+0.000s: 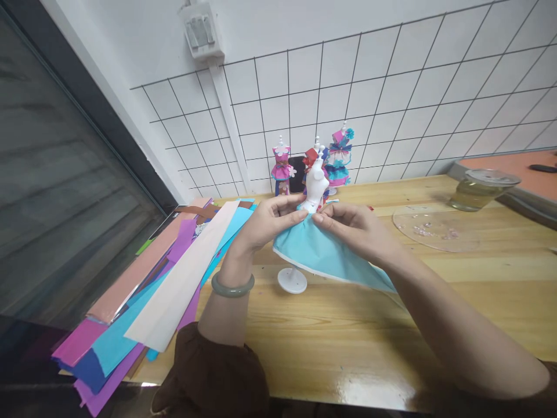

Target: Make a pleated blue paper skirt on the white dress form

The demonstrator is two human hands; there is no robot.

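Observation:
A small white mannequin [316, 184] tilts a little over the table, its round white base [292, 280] showing below. Light blue paper [319, 253] with a white lower edge hangs round its waist like a skirt and trails to the right. My left hand [275, 219] pinches the gathered top of the paper at the left side of the waist, thumb in front. At the right side of the waist, my right hand [351, 228] presses the same paper between thumb and fingers. The fingertips behind the mannequin are partly hidden.
Coloured paper strips [187, 273] lie piled at the left. Dressed mannequins [339, 157] and a dark phone [296, 174] stand at the back. A clear plate of small gems [435, 229] and a lidded cup of yellowish liquid [476, 191] sit at the right of the wooden table [313, 348].

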